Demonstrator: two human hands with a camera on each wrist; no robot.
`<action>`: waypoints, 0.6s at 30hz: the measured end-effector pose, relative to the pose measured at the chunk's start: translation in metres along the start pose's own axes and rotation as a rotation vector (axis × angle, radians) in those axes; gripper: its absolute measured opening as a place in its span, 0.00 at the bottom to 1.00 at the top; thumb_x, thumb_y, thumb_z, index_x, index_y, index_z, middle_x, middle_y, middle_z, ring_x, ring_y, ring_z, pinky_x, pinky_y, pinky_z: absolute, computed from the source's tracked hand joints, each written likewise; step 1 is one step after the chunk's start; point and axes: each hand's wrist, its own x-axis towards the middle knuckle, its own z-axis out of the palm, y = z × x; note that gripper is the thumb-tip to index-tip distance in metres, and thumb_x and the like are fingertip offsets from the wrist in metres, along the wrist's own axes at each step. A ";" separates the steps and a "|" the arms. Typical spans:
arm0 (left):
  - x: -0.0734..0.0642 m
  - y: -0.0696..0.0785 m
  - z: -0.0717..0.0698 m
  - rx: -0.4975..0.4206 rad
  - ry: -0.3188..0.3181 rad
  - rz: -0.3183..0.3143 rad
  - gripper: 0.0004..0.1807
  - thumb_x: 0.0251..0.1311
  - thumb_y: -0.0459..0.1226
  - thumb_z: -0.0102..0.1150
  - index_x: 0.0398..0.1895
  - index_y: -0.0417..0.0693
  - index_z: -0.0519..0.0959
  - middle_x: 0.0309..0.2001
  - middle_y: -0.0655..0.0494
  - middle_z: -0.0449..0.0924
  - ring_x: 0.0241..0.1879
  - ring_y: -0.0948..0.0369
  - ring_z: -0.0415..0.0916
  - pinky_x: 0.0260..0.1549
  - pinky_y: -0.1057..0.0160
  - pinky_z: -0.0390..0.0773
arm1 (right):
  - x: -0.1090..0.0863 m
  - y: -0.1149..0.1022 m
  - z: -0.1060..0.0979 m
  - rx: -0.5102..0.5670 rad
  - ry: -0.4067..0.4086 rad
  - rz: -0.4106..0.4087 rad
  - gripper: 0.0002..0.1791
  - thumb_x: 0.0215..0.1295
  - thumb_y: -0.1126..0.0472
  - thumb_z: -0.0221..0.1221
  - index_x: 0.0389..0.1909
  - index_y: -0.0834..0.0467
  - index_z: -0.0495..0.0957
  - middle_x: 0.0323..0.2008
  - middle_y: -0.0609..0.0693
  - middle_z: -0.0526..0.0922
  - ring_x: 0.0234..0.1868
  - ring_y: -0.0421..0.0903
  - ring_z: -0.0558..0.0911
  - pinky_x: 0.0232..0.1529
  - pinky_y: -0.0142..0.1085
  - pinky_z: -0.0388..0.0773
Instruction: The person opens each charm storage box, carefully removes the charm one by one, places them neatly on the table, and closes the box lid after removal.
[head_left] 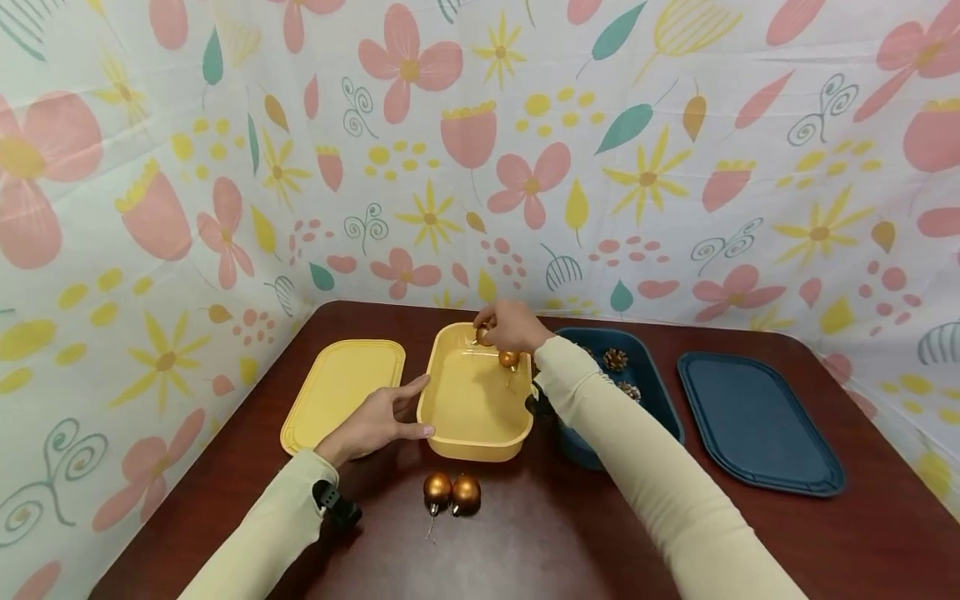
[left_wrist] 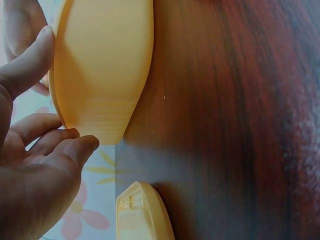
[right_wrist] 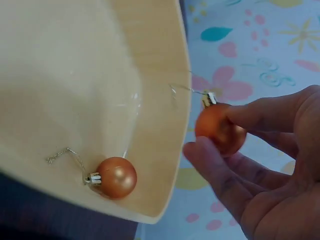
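A yellow plastic box [head_left: 472, 450] stands mid-table. My left hand [head_left: 384, 417] rests thumb and fingertips, spread, against its left rim and side. Over the box's far right corner, my right hand [head_left: 513, 325] pinches a copper Christmas bauble [right_wrist: 220, 129] between thumb and fingers. Its silver cap and thin wire loop point toward the box in the right wrist view. A second copper bauble [right_wrist: 116, 177] with a wire loop lies inside the box, against the wall. Two larger copper baubles, one at left [head_left: 437, 487] and one at right [head_left: 466, 494], sit side by side in front of the box.
A dark blue box [head_left: 663, 392] holding pinecones [head_left: 615, 359] stands right of the yellow one, partly hidden by my right sleeve. A yellow lid [head_left: 345, 383] lies at left and a blue lid [head_left: 757, 421] at right. Flowered cloth [head_left: 525, 167] hangs behind the table.
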 end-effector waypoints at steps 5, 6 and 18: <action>0.001 0.001 -0.005 0.007 -0.001 0.003 0.49 0.60 0.42 0.71 0.80 0.48 0.53 0.81 0.51 0.49 0.80 0.48 0.49 0.74 0.45 0.61 | -0.020 -0.004 -0.008 0.112 0.073 -0.026 0.16 0.65 0.65 0.60 0.52 0.56 0.85 0.50 0.56 0.84 0.46 0.51 0.79 0.47 0.41 0.77; 0.001 0.001 -0.006 0.008 0.002 0.001 0.49 0.60 0.42 0.71 0.80 0.48 0.53 0.81 0.51 0.49 0.80 0.48 0.49 0.74 0.45 0.61 | -0.023 -0.004 -0.008 0.118 0.088 -0.039 0.15 0.65 0.65 0.61 0.52 0.56 0.85 0.51 0.56 0.84 0.51 0.51 0.80 0.50 0.43 0.79; -0.003 -0.002 -0.001 0.003 -0.008 0.015 0.48 0.61 0.41 0.70 0.80 0.46 0.52 0.81 0.49 0.49 0.80 0.45 0.48 0.74 0.43 0.60 | -0.057 -0.007 -0.009 0.152 0.110 -0.054 0.19 0.63 0.63 0.67 0.56 0.55 0.83 0.55 0.57 0.83 0.43 0.51 0.87 0.38 0.37 0.86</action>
